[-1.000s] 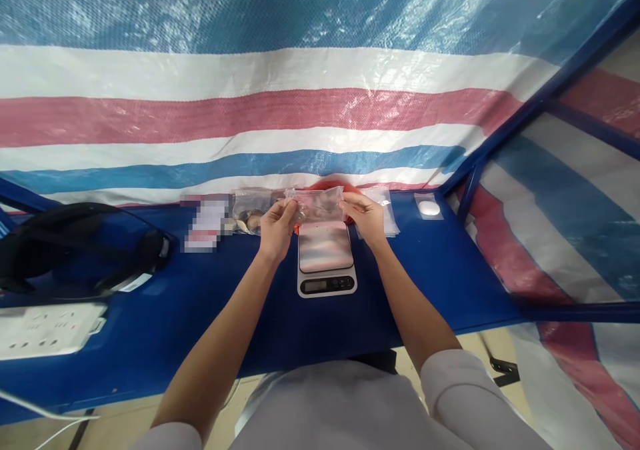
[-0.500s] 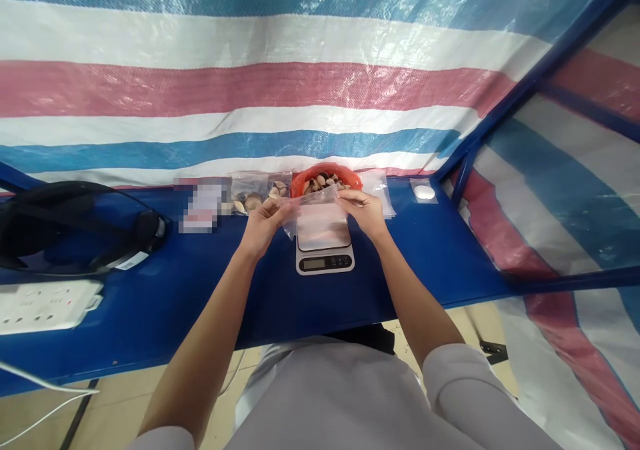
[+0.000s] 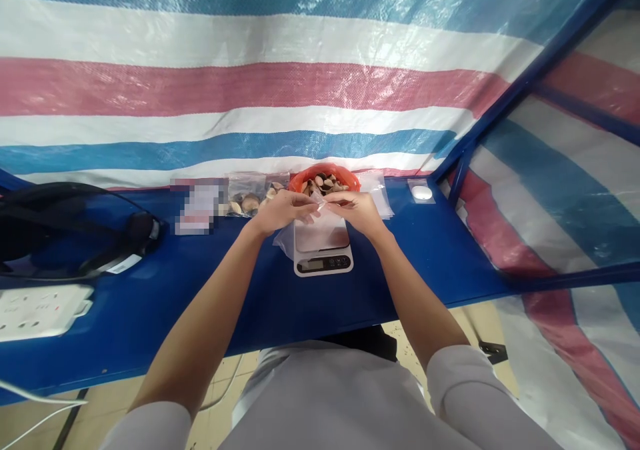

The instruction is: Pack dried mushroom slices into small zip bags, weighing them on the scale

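Above the digital kitchen scale point(image 3: 323, 265), my left hand point(image 3: 285, 211) and my right hand point(image 3: 357, 211) pinch a clear plastic bag point(image 3: 285, 240) near its top edge. The fingertips of both hands almost meet, and the film bunches between them. Part of the bag hangs to the left of the scale's metal plate point(image 3: 323, 237). Just beyond my fingers lies an open red bag point(image 3: 345, 172) full of dried brown-and-cream slices point(image 3: 327, 183). I cannot make out anything inside the bag I hold.
Left of the red bag lie clear bags of slices point(image 3: 245, 200) and a blurred-out card point(image 3: 200, 207). Flat clear bags point(image 3: 379, 193) and a white round object point(image 3: 422, 193) are on the right. A black headset point(image 3: 125, 237) and a power strip point(image 3: 45, 310) occupy the table's left.
My hands have come closer together over the scale. The bag, stretched flat between them before, is now gathered at its top, with its film drooping to the left.
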A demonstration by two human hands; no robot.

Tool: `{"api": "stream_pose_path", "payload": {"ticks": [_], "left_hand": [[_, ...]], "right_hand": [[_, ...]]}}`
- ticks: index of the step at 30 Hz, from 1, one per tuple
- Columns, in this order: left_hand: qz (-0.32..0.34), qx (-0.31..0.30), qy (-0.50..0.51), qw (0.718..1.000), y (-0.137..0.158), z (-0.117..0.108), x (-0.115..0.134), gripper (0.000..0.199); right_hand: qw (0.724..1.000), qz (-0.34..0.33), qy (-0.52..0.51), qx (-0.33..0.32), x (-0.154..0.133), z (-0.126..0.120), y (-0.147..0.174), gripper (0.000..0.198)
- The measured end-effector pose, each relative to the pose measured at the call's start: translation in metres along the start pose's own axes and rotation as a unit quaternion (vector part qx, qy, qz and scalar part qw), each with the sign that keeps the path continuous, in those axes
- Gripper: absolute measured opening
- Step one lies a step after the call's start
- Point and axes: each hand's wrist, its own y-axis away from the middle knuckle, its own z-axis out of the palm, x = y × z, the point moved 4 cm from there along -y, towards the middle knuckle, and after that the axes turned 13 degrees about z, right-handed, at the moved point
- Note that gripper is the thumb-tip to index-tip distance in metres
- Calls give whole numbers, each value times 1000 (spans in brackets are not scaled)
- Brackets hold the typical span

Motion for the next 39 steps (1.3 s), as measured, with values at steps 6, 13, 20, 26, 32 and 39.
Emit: {"api": "stream_pose_path", "payload": {"ticks": [6,13,20,26,32,39], "left_hand": [[0,107,88,990,10,9,-13,39],[15,214,193,957,13,23,-32,41],[15,241,211,947,14,29,-36,44],[-2,220,189,957,6,24,-30,40],[8,241,194,951,-2,27,-39,31],[21,213,187,959,-5,28,-34,33]], "right_hand": [[996,23,-65,65,16,-14,2,22],[969,162,-171,71,46,-6,-3,45],[959,174,-212,72,49,-1,-11,44],[966,156,-200,55,47,1,-12,41],[957,187,-213,57,53,-1,-11,44],[956,183,-225,49,58,-5,-11,33]]}}
